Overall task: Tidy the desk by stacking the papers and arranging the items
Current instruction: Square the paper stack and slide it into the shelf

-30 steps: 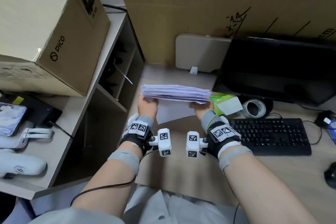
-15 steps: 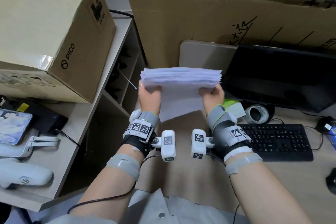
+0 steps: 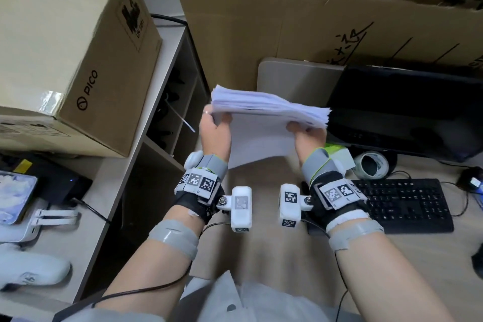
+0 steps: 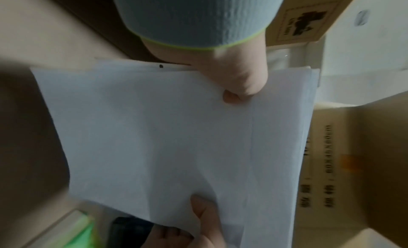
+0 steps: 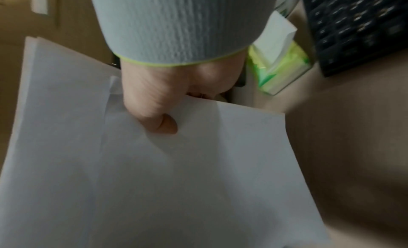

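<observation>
A thick stack of white papers hangs in the air above the desk, tilted with its left end higher. My left hand grips the stack's left edge and my right hand grips its right edge. In the left wrist view my left hand has its thumb on the sheet's face, and fingers of the other hand show at the bottom. The right wrist view shows my right hand with its thumb pressed on the papers. A green tissue pack lies behind my right wrist.
A black keyboard lies at the right, with a tape roll and a monitor behind it. Cardboard boxes line the back. A PICO box sits on the left shelf unit. A mouse lies at the far right.
Both hands have lifted the paper stack higher above the desk and tilted it, the left end rising above the right.
</observation>
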### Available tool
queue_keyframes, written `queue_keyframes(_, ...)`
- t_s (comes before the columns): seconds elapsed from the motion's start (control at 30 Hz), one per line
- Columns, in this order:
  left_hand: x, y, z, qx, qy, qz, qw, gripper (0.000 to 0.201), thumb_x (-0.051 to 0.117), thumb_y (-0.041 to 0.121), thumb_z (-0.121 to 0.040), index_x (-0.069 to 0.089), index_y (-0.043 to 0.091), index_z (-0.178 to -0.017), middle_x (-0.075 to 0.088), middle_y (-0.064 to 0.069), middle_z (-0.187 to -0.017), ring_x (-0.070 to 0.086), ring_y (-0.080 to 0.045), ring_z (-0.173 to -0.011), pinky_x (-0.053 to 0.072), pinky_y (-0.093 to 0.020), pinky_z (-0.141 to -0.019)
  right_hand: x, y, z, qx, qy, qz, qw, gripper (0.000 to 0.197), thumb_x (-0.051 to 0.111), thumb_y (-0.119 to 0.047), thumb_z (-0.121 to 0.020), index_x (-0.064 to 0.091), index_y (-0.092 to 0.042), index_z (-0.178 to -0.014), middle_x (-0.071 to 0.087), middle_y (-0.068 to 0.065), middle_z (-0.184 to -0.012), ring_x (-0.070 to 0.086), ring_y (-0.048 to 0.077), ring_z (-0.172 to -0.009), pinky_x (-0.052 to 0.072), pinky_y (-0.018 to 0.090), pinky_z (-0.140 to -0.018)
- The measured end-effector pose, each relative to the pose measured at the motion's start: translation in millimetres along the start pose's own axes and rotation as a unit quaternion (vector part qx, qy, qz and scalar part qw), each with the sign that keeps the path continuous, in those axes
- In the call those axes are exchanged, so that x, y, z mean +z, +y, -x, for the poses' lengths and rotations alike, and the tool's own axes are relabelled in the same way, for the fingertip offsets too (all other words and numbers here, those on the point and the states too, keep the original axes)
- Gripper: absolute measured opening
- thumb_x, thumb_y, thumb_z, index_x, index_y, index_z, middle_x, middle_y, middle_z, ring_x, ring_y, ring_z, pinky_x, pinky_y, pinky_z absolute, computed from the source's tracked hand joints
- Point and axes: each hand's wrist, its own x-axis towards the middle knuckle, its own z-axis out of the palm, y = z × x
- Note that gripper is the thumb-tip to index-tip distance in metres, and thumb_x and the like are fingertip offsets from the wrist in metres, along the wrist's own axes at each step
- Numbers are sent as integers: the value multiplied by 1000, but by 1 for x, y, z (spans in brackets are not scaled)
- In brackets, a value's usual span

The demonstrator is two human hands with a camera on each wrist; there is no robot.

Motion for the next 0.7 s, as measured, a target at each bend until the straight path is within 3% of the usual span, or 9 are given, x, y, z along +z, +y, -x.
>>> queue_keyframes(0.07,1,14,-3,43,7,25,999,28,55,11,-88,59,38,-86,60,19,-84,52,0,-81,44,-23,-82,1,-12,-3,-36,0,-34,999,24,67,1,-74,70,-20,-84,69,-5,-84,64,5,-74,50,25,-78)
queue_keyframes(0.17,-1,13,-2,62,8,51,997,24,53,12,-87,59,36,-88,58,13,-84,50,-4,-80,43,-25,-82,1,-14,-3,-42,-8,-49,998,22,66,0,-72,67,-20,-79,65,-13,-72,59,-7,-60,48,17,-68)
queue_keyframes(0.27,-4,-8,6,-3,3,20,1000,23,54,20,-78,58,28,-99,61,7,-89,54,-12,-84,45,-32,-84,2,7,2,-10,-19,1,1000,21,67,-6,-72,66,-17,-90,60,-15,-71,55,-3,-62,44,15,-65)
queue_keyframes(0.37,-11,-38,15,-86,-31,-79,993,57,63,22,-73,50,19,-129,64,-3,-115,59,-23,-103,47,-36,-97,2,41,7,33,-37,50,998,29,73,-1,-75,62,-20,-94,64,-7,-80,60,10,-75,49,19,-74)
queue_keyframes(0.4,-13,-46,16,-110,-30,-101,988,58,67,19,-75,49,18,-130,64,-4,-118,60,-24,-105,47,-36,-95,2,49,8,53,-41,53,996,27,74,-1,-76,61,-20,-89,64,-5,-80,60,13,-74,49,20,-73)
queue_keyframes(0.5,-15,-60,17,-124,-17,-118,985,41,73,12,-80,59,13,-119,66,-1,-111,63,-23,-100,44,-25,-83,1,56,10,98,-48,69,992,30,70,2,-83,48,-17,-76,48,-9,-70,45,8,-62,37,4,-49)
queue_keyframes(0.63,-16,-67,15,-106,-21,-115,987,41,75,16,-80,62,10,-118,69,-4,-113,64,-24,-106,48,-28,-89,3,58,6,111,-57,101,987,38,71,-3,-83,44,-20,-63,47,-4,-65,46,16,-73,34,23,-48)
queue_keyframes(0.7,-17,-62,14,-110,-24,-97,989,40,78,24,-75,64,11,-111,71,-6,-106,67,-24,-99,53,-35,-89,3,58,1,124,-55,110,985,32,74,-6,-80,50,-18,-63,52,3,-67,47,18,-67,35,24,-50)
